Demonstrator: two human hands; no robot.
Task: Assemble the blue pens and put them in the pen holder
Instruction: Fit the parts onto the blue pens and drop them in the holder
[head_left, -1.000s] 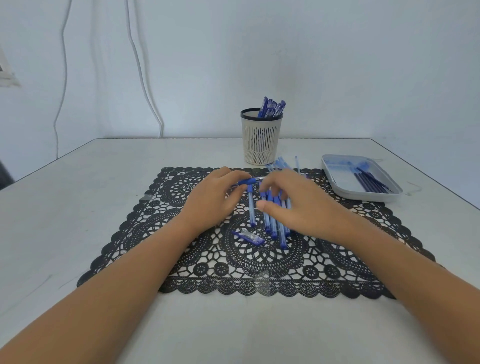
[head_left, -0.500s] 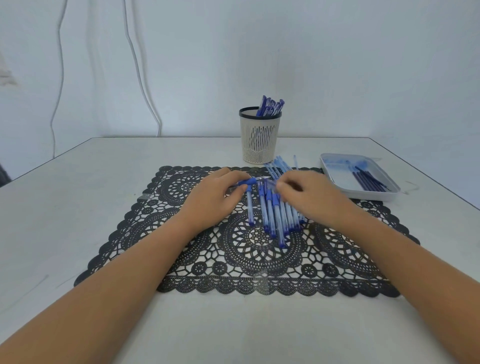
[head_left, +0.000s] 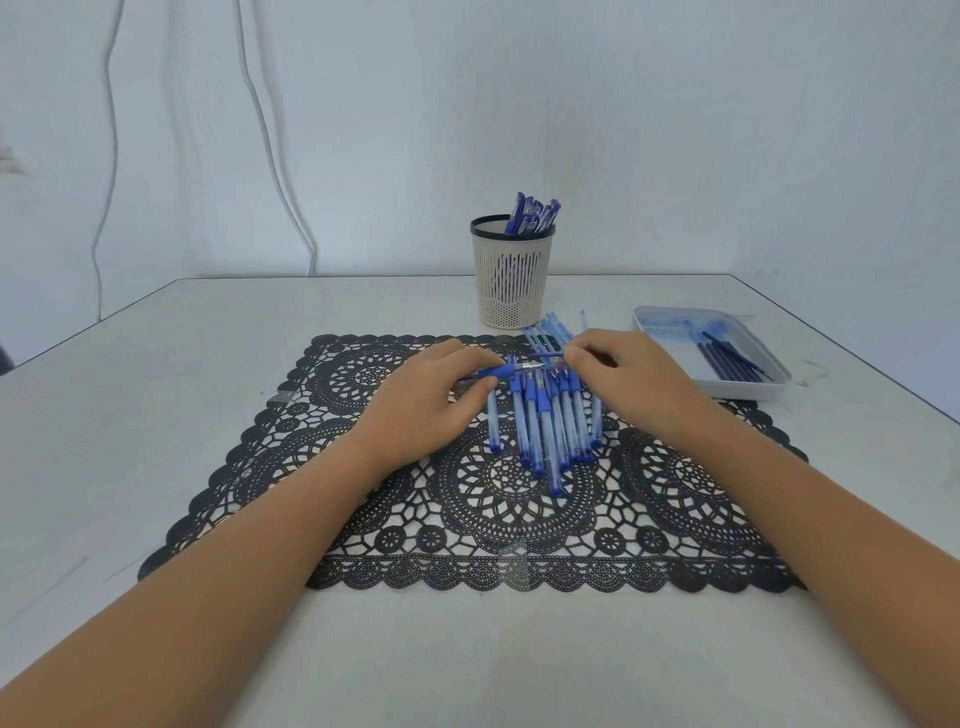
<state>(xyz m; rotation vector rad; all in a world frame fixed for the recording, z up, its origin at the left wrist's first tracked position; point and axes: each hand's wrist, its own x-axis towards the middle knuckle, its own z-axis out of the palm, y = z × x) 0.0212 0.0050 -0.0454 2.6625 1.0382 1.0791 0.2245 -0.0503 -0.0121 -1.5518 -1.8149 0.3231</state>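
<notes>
The left hand (head_left: 431, 402) grip holds a blue pen (head_left: 500, 371) (tip rightward), right hand (head_left: 631, 376) grip pinches its cap (head_left: 546, 355)

Tabletop (head_left: 156, 415) open on the left and along the near edge. Centre of the mat (head_left: 675, 519) taken by a pile of pens (head_left: 545, 431). Above it, left hand (head_left: 431, 400) and right hand (head_left: 628, 379) nearly meet; held pen (head_left: 501, 371) and cap (head_left: 550, 358) bridge the gap. Loose pen parts (head_left: 550, 327) lie just before the pen holder (head_left: 511, 283); its mouth is free on the left. Tray (head_left: 737, 389) bounds the right.
</notes>
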